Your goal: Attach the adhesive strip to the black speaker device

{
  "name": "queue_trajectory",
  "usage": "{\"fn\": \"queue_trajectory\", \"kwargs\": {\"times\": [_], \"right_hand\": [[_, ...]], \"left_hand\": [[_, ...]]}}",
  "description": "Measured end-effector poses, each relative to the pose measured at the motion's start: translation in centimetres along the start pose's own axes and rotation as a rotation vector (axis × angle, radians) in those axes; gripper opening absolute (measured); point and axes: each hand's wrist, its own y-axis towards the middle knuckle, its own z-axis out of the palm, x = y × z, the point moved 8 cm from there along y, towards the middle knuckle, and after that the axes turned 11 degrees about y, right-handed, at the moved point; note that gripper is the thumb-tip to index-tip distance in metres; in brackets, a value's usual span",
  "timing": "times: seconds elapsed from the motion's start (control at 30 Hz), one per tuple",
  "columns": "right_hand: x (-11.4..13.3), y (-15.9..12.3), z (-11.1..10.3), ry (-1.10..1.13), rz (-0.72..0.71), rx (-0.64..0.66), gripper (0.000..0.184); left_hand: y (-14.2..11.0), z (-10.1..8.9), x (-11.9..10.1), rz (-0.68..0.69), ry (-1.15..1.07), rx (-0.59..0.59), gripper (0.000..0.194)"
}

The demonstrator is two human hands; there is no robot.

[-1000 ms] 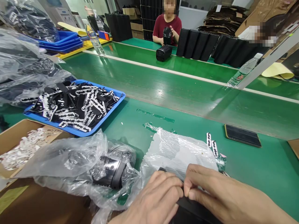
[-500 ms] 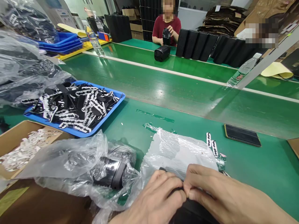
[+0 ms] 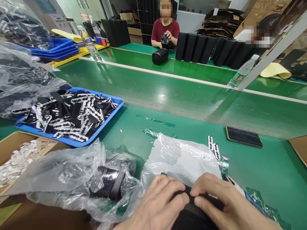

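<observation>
My left hand (image 3: 158,204) and my right hand (image 3: 223,204) meet at the bottom centre, fingertips pinched together on a black object (image 3: 192,217) that lies mostly under them. Just beyond the fingers lies a flat clear plastic bag (image 3: 179,156) on the green table (image 3: 153,127). To the left, a black cylindrical device with a perforated grille (image 3: 107,183) sits inside crumpled clear plastic. Two small black-and-white strips (image 3: 214,147) lie to the right of the flat bag.
A blue tray (image 3: 105,124) of black-and-white strips stands at left, a cardboard box (image 3: 14,143) with white pieces nearer. A dark phone (image 3: 243,136) lies at right. Beyond the green conveyor (image 3: 168,92), a person in a red shirt (image 3: 165,28) handles a black device next to upright black boxes (image 3: 199,48).
The view has shifted a little to the right and down. My fingers stay pinched on the black object, of which more shows between the hands now.
</observation>
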Motion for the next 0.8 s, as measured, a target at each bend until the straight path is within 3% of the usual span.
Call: {"fn": "queue_trajectory", "kwargs": {"times": [0.1,0.23,0.33,0.43,0.57,0.7,0.8], "right_hand": [[-0.1,-0.3,0.0,0.012,-0.077,-0.057,0.016],[0.5,-0.8,0.3,0.045,-0.212,-0.061,0.022],[1.4,-1.3,0.5,-0.059,-0.319,-0.071,0.023],[1.8,-1.9,1.0,-0.220,-0.411,-0.071,0.030],[1.6,-2.3,1.0,-0.291,-0.512,-0.163,0.028],[1.3,-2.0,1.6,-0.307,-0.506,-0.149,0.028],[1.2,-1.6,1.8,-0.321,-0.445,-0.117,0.026]], "left_hand": [[-0.1,0.6,0.3,-0.015,0.041,0.065,0.026],[-0.4,0.6,-0.2,0.076,0.126,0.099,0.036],[-0.3,0.7,-0.3,0.094,0.173,0.156,0.039],[0.2,0.2,-0.2,0.048,0.129,0.145,0.030],[0.5,-0.9,-0.1,0.005,0.022,0.033,0.031],[0.5,-0.4,0.1,0.006,0.026,0.063,0.028],[0.6,-0.3,0.1,0.042,0.030,0.014,0.025]]}}
